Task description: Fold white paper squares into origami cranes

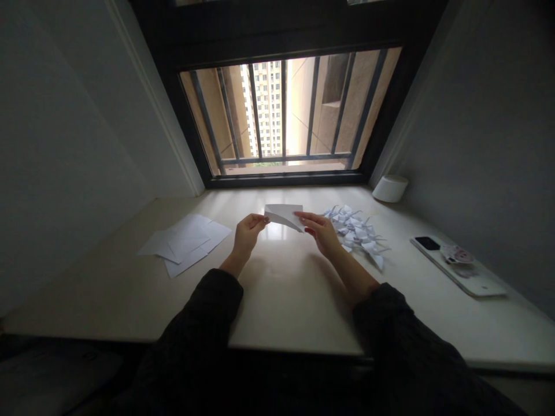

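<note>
A folded white sheet of paper (pixel 282 215) is held up above the pale sill-like tabletop (pixel 281 289), in front of the barred window. My left hand (pixel 247 234) pinches its left corner with closed fingers. My right hand (pixel 321 231) pinches its right edge, fingers pressed together. Both forearms wear dark sleeves.
Loose white sheets (pixel 184 242) lie to the left. A heap of several folded paper figures (pixel 358 231) sits just right of my right hand. A phone with a sticker (pixel 457 266) lies at the right, and a white round container (pixel 390 188) stands by the window corner.
</note>
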### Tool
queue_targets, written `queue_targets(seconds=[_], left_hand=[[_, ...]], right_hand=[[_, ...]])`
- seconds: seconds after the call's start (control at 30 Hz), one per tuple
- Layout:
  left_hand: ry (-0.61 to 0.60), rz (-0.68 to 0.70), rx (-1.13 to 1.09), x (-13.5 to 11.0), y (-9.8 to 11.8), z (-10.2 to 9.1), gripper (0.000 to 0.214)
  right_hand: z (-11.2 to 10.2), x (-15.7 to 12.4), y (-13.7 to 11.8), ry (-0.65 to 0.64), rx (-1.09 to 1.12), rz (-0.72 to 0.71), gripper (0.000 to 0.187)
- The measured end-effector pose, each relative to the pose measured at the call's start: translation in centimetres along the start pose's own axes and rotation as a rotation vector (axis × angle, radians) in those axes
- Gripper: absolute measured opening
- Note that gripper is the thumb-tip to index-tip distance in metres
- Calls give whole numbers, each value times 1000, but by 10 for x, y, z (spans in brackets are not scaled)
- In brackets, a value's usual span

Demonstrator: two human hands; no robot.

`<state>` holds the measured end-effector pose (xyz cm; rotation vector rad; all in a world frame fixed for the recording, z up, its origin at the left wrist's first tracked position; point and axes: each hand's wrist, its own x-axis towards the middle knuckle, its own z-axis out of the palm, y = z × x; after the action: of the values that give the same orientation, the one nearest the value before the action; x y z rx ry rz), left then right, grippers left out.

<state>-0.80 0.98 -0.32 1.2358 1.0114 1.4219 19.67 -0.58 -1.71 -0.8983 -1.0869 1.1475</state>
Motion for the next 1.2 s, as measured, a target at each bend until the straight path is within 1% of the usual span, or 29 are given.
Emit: queue_targets(seconds=[0.07, 0.13, 0.2, 0.27, 0.33, 0.43, 0.5, 0.57, 0.67, 0.8, 0.93, 1.03, 1.1, 1.17, 1.2], left_hand=[[49, -41, -46, -2, 1, 1, 36], [96, -67, -88, -5, 3, 2, 37], [127, -80, -115, -6, 5, 3, 37], [138, -75, -122, -8, 5, 4, 36], [140, -68, -125, -9, 5, 6, 35], [142, -81, -153, -10, 4, 8, 34], [128, -95, -179, -11, 3, 10, 33], [101, -84, -199, -13, 2, 12, 32], [72, -55, -224, -15, 0, 14, 36], [46, -74, -224, -18, -1, 16, 52], [31, -138, -195, -17, -4, 17, 53], [-9, -157, -120, -15, -7, 16, 52], [-42, -95, -46, -16, -6, 15, 54], [-36, 52, 62, -18, 0, 14, 58], [-9, 147, 146, -20, 4, 14, 60]], right_hand=[[0, -1, -2, -67, 47, 1, 29], [2, -3, -4, -116, 32, -28, 29], [5, -6, -5, -139, -19, -55, 33], [8, -8, -4, -129, -52, -55, 42], [11, -9, -2, -67, -69, -40, 42], [13, -7, 2, 75, -82, -26, 28], [15, -6, 5, 165, -36, -5, 26], [17, -5, 5, 226, 68, 31, 26], [20, -7, 4, 268, 242, 66, 23], [22, -8, 3, 308, 360, 86, 26], [21, -8, 4, 370, 373, 67, 35], [19, -7, 4, 416, 295, 4, 40], [18, -8, 2, 423, 215, -45, 41], [17, -8, 0, 404, 129, -83, 41], [18, -9, -2, 383, 84, -95, 40]])
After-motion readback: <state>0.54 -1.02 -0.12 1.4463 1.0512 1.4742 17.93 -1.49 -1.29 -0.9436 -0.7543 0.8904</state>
